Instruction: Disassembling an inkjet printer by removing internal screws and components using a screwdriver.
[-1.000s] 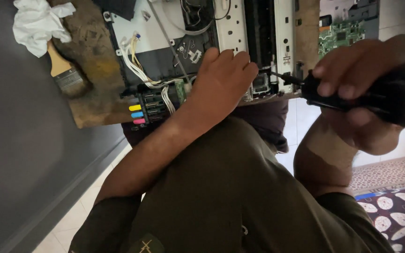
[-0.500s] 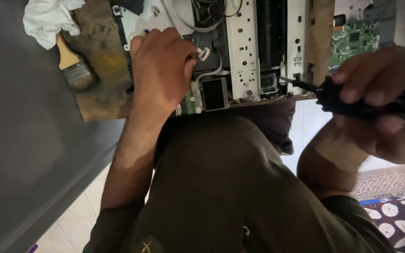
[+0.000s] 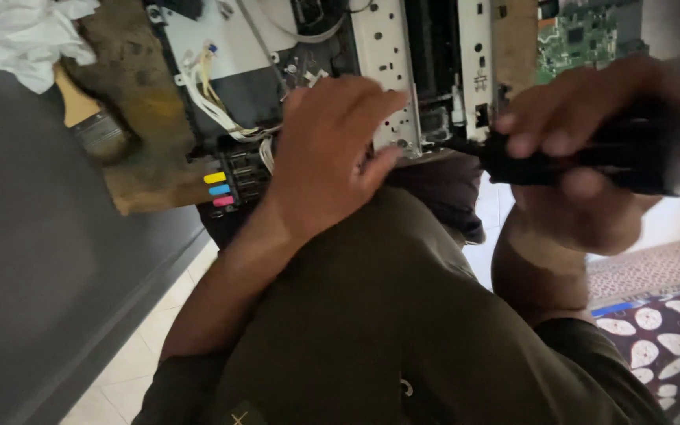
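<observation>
An opened printer (image 3: 387,47) with bare white metal frame, wires and black inner parts lies on a worn wooden board (image 3: 147,118) at the top. My left hand (image 3: 332,149) rests flat on its near edge, fingers apart, holding nothing that I can see. My right hand (image 3: 592,149) grips the black handle of a screwdriver (image 3: 576,161), whose tip points left at the printer's frame near its lower edge. Yellow, cyan and magenta ink tabs (image 3: 218,189) sit at the printer's front left corner.
A paintbrush (image 3: 88,118) and a crumpled white cloth (image 3: 33,35) lie at the board's left end. A green circuit board (image 3: 584,35) is at the top right. My olive-clad knee (image 3: 371,315) fills the middle. A patterned rug (image 3: 663,330) lies lower right on pale tiles.
My left hand has moved from the printer's upper left back down to its near edge. The right hand with the screwdriver has come closer to the frame.
</observation>
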